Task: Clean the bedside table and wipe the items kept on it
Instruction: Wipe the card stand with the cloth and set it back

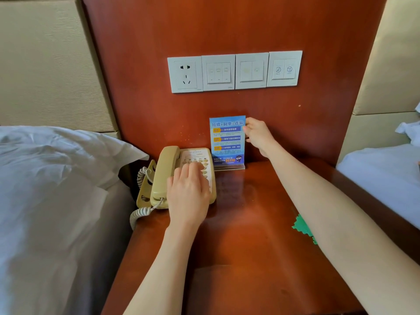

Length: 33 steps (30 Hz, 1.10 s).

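A clear stand (229, 166) at the back of the tabletop (250, 223) holds a blue card (227, 137). The right hand (258, 135) pinches the card's right edge. The left hand (188, 194) lies flat, grip relaxed, on the phone (179, 176) at back left.

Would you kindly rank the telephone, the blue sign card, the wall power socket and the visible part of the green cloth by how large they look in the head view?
1. telephone
2. blue sign card
3. wall power socket, though it is farther away, so its look next to the card is unsure
4. green cloth, mostly hidden under the right forearm
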Each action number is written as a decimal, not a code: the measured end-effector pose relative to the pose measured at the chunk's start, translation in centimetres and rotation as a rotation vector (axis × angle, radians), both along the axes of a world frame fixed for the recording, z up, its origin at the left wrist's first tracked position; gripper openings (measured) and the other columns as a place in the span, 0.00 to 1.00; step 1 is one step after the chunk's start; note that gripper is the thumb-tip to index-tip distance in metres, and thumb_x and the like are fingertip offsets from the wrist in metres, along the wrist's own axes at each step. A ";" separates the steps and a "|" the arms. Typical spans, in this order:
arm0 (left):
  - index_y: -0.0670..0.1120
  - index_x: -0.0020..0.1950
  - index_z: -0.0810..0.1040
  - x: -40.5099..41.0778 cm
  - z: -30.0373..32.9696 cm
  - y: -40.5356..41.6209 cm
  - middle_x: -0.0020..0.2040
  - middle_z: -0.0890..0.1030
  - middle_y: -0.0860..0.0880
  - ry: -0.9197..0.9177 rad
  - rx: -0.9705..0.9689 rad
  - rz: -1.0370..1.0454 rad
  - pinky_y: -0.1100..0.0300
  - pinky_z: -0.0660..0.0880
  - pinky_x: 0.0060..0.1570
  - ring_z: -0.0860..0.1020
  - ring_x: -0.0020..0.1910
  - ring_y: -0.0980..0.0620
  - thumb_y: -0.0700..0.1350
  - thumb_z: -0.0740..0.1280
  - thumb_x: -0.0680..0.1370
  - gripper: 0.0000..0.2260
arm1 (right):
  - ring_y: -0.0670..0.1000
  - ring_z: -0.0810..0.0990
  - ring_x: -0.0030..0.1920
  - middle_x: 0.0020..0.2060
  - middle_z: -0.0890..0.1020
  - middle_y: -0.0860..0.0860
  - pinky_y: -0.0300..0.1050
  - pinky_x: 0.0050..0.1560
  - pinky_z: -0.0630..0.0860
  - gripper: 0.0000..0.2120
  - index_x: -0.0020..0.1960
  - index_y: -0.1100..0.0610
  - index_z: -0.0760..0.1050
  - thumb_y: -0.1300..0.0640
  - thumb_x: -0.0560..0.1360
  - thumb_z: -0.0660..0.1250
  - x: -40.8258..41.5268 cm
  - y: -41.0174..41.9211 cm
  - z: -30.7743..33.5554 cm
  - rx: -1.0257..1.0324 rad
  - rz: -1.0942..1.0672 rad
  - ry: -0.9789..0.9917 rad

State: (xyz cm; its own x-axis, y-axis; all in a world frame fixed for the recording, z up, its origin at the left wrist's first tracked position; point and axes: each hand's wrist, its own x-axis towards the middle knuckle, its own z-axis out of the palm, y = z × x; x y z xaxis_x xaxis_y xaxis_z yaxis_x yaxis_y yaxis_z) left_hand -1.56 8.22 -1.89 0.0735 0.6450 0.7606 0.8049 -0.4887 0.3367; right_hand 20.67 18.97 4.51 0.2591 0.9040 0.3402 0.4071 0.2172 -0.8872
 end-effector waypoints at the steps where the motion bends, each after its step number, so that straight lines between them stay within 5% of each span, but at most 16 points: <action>1: 0.42 0.51 0.78 -0.1 -0.1 0.1 0.46 0.81 0.46 0.001 0.004 0.010 0.51 0.67 0.43 0.75 0.45 0.42 0.37 0.66 0.75 0.06 | 0.46 0.78 0.50 0.53 0.80 0.51 0.37 0.43 0.70 0.11 0.59 0.56 0.73 0.63 0.81 0.54 0.1 -0.1 0.1 0.008 0.001 -0.015; 4: 0.42 0.50 0.78 -0.3 -0.2 0.2 0.45 0.81 0.45 -0.011 0.020 0.025 0.49 0.68 0.43 0.75 0.45 0.41 0.37 0.66 0.75 0.05 | 0.49 0.78 0.54 0.55 0.79 0.51 0.42 0.51 0.70 0.14 0.65 0.55 0.70 0.61 0.82 0.54 0.5 -0.9 0.4 0.021 -0.018 -0.077; 9: 0.42 0.51 0.78 -0.4 -0.2 0.4 0.46 0.81 0.45 -0.013 0.026 -0.011 0.48 0.70 0.43 0.76 0.45 0.42 0.38 0.64 0.77 0.05 | 0.52 0.79 0.53 0.54 0.81 0.53 0.47 0.57 0.75 0.12 0.61 0.55 0.74 0.61 0.79 0.61 1.4 -3.5 1.2 0.065 -0.078 -0.151; 19: 0.44 0.52 0.76 -0.2 -0.3 -1.3 0.48 0.82 0.46 -0.114 -0.077 -0.219 0.50 0.74 0.40 0.79 0.44 0.42 0.39 0.61 0.78 0.06 | 0.45 0.82 0.44 0.43 0.83 0.46 0.38 0.47 0.77 0.09 0.52 0.51 0.78 0.60 0.79 0.61 3.5 -15.2 3.0 0.159 -0.126 -0.196; 28: 0.47 0.48 0.75 4.4 0.7 -3.3 0.42 0.81 0.51 0.094 -0.122 -0.541 0.52 0.74 0.42 0.79 0.43 0.44 0.42 0.61 0.77 0.04 | 0.49 0.81 0.39 0.37 0.83 0.50 0.42 0.45 0.76 0.10 0.42 0.51 0.78 0.64 0.77 0.63 10.1 -24.9 1.4 0.067 -0.268 -0.290; 33: 0.51 0.48 0.73 10.6 2.9 -5.0 0.35 0.79 0.56 0.082 -0.234 -0.675 0.50 0.76 0.43 0.77 0.36 0.52 0.41 0.59 0.77 0.06 | 0.42 0.79 0.34 0.32 0.82 0.47 0.28 0.33 0.69 0.09 0.39 0.50 0.78 0.63 0.73 0.66 14.0 -29.3 1.1 0.040 -0.387 -0.310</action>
